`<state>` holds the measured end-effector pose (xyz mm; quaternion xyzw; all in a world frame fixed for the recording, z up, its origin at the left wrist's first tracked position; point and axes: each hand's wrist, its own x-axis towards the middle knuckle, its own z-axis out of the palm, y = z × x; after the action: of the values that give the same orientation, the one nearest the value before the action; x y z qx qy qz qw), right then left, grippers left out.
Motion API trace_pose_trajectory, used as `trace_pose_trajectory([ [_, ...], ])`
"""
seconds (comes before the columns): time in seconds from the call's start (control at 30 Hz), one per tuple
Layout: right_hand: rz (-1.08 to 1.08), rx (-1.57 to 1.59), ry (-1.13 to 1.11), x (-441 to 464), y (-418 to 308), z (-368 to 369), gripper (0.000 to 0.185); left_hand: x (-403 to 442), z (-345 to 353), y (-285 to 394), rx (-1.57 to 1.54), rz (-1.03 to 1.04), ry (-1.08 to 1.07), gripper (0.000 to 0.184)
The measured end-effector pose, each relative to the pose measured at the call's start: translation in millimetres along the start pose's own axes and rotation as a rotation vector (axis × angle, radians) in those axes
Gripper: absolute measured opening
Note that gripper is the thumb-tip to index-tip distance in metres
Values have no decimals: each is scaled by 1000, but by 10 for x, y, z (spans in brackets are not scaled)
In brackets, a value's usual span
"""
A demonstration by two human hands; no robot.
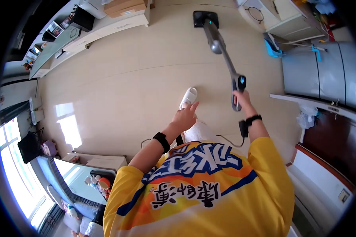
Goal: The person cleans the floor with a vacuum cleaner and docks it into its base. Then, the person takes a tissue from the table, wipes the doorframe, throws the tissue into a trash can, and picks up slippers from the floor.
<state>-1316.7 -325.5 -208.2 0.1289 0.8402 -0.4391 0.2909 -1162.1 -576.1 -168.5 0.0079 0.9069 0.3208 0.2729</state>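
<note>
A grey stick floor cleaner (226,57) is gripped by the right hand (243,98), the fingers wrapped round the looped handle (233,87) at its near end. A lit blue display (242,81) is seen just beyond the grip. The dark cleaning head (205,19) is set on the pale floor (138,87), near the floor's far edge and right of its middle; the tube is slanted from there back towards the body. Nothing is held by the left hand (184,117): it is carried in front of the body, over the leg, fingers loosely parted. Whether the leg is touched cannot be told. A white slipper (190,94) is worn on the foot seen just beyond the left fingertips. Each wrist is ringed by a black band (161,142). Towards its far left corner the floor is bordered by a long white cabinet (118,27), a brown box (122,7) placed on top. By the right edge, a blue dustpan (272,49) is stood beside a grey panelled unit (304,71).
</note>
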Motion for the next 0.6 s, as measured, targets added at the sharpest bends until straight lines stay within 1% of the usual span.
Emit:
trace_pose_trajectory([
  [0.03, 52, 62, 40, -340, 152, -37, 29, -62, 68, 57, -16, 10, -12, 66],
  [0.1, 116, -17, 42, -940, 574, -197, 24, -151, 213, 214, -52, 26, -40, 67],
  [0.13, 163, -83, 15, -1287, 732, -302, 23, -160, 379, 283, -70, 80, -54, 66],
  [0.2, 255, -51, 63, -2055, 904, -422, 28, -94, 763, 420, -120, 170, -74, 66],
  [0.27, 363, 7, 59, -2809, 930, -560, 24, -102, 1073, 712, -93, 235, -89, 70],
  [0.3, 446, 35, -5, -3155, 783, -615, 23, -143, 1224, 880, -93, 313, -55, 72],
  [0.33, 403, -166, -54, -3429, 507, -655, 20, -197, 1357, 1053, -81, 393, -14, 73],
  [0.37, 142, -183, -12, -3682, 751, -711, 21, -216, 1506, 1189, -187, 528, -48, 69],
  [0.4, 95, -235, -13, -3881, 825, -757, 21, -254, 1650, 1324, -292, 663, -87, 66],
  [0.47, 205, -288, -40, -4149, 792, -836, 21, -418, 1827, 1586, -378, 726, -158, 49],
  [0.53, 277, -315, -50, -4288, 757, -871, 21, -513, 1813, 1721, -428, 743, -348, 31],
  [0.57, 296, -320, -55, -4318, 747, -887, 21, -591, 1823, 1763, -477, 784, -357, 26],
  [0.6, 311, -323, -53, -4329, 738, -905, 21, -624, 1806, 1810, -430, 797, -454, 25],
])
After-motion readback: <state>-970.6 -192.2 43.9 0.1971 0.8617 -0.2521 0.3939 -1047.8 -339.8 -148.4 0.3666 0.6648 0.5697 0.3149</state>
